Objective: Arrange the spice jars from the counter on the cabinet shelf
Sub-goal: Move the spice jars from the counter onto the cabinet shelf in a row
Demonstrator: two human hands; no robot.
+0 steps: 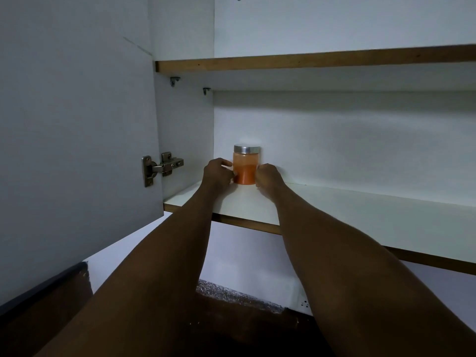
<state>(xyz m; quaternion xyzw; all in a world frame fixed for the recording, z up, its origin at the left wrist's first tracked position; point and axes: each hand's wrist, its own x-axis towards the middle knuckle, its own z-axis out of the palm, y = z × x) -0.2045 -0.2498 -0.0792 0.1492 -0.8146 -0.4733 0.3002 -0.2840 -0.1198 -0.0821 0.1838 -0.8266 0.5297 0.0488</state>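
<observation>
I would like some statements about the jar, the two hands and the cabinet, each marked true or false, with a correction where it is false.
1. The spice jar stands upright on the lower shelf, near the back wall. True.
2. The jar has no lid. False: a metal lid closes it.
3. The left hand and the right hand are at the jar's two sides. True.
4. The jar holds a green powder. False: the powder is orange.
5. Several jars stand on the upper shelf. False: no jar shows there from this angle.
6. The cabinet door is open. True.
</observation>
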